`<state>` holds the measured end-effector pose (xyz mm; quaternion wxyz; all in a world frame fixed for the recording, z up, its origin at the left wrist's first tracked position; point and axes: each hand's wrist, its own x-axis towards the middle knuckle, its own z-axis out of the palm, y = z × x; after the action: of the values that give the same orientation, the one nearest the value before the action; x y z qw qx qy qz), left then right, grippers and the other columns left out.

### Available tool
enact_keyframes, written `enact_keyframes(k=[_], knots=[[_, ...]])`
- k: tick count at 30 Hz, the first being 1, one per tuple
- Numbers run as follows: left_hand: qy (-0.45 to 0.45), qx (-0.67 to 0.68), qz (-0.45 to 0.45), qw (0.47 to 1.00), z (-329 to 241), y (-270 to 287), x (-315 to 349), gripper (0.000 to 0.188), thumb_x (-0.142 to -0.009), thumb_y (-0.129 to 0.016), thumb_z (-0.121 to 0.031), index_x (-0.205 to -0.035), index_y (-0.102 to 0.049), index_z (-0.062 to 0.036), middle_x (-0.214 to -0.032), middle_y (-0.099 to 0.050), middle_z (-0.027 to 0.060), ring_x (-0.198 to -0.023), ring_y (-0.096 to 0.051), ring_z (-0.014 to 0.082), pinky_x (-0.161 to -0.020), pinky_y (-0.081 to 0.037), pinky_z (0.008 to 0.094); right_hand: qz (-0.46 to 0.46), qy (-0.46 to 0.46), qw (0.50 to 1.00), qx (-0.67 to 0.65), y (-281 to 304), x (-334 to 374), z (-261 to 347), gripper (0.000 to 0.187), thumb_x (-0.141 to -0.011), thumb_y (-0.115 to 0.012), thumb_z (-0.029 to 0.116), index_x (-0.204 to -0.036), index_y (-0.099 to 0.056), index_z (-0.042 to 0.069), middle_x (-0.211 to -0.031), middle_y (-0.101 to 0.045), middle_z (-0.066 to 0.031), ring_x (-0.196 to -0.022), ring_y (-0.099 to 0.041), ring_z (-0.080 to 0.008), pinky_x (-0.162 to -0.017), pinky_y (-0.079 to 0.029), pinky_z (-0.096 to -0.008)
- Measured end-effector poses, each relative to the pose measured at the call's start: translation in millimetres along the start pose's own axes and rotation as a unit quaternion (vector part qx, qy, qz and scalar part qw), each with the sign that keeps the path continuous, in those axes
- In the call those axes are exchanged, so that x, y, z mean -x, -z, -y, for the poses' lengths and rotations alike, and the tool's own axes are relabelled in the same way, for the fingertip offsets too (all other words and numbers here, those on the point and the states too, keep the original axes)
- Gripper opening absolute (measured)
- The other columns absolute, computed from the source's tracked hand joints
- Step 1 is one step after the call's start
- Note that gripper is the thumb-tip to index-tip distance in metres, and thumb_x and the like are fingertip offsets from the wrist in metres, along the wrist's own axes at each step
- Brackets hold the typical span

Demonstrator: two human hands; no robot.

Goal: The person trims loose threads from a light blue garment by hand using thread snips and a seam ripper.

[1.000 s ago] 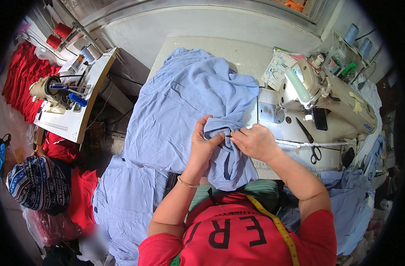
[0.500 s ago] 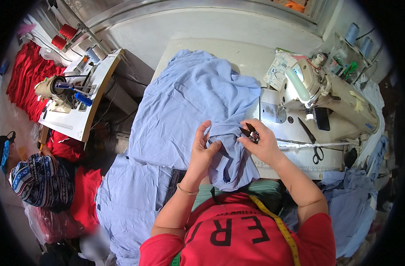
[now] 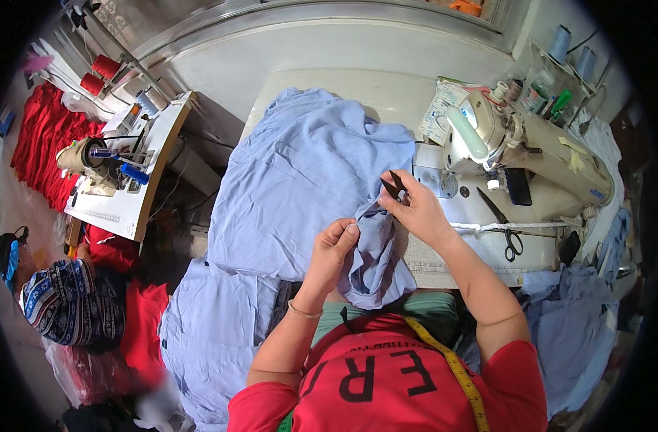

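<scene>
A light blue garment spreads over the sewing table, and its near end hangs toward my lap. My left hand pinches a gathered edge of this cloth between thumb and fingers. In my right hand is a small pair of dark thread snips, blades apart and pointing up and left. The snips are just above the bunched cloth, and that hand's lower fingers are close to the fabric; whether they touch it I cannot tell.
A sewing machine stands to the right, with black scissors and a dark phone beside it. More blue cloth lies at lower left. Far left, a person sits by another machine table with red fabric.
My right hand has lifted slightly up and away from my left, bringing the snips clear of the cloth with blades showing. My left hand has lowered a little, still gripping the garment.
</scene>
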<state>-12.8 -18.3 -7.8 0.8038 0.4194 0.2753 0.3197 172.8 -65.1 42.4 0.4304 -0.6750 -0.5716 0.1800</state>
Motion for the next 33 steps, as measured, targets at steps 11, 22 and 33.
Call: enact_keyframes(k=[11,22,33], knots=[[-0.019,-0.037,0.025,0.999,3,-8,1,0.018,-0.094,-0.053,-0.02,-0.1,-0.06,-0.0052,-0.064,-0.048,-0.0094,-0.046,-0.032,-0.0015,-0.04,-0.023,0.0176,0.07,0.13,0.97,0.195,12,39,24,0.021,-0.082,-0.06,0.025,-0.096,-0.057,0.011,-0.079,-0.064,-0.0087,-0.065,-0.061,-0.0323,-0.059,-0.048,-0.0414],[-0.073,-0.101,0.001,0.992,9,-8,1,0.014,-0.092,-0.056,-0.017,-0.094,-0.06,-0.0043,-0.071,-0.052,-0.0079,-0.055,-0.037,-0.0008,-0.046,-0.028,0.0162,0.06,0.16,0.942,0.288,11,40,31,0.017,-0.081,-0.061,0.023,-0.092,-0.055,0.011,-0.071,-0.061,-0.0058,-0.06,-0.059,-0.0278,-0.057,-0.047,-0.0372],[-0.047,-0.113,0.009,0.992,5,-4,1,0.015,-0.092,-0.056,-0.018,-0.096,-0.061,-0.0036,-0.075,-0.054,-0.0064,-0.063,-0.042,0.0007,-0.054,-0.033,0.0161,0.058,0.203,0.933,0.293,9,37,26,0.016,-0.079,-0.063,0.022,-0.089,-0.056,0.012,-0.07,-0.06,-0.0054,-0.059,-0.059,-0.0264,-0.055,-0.046,-0.0364]])
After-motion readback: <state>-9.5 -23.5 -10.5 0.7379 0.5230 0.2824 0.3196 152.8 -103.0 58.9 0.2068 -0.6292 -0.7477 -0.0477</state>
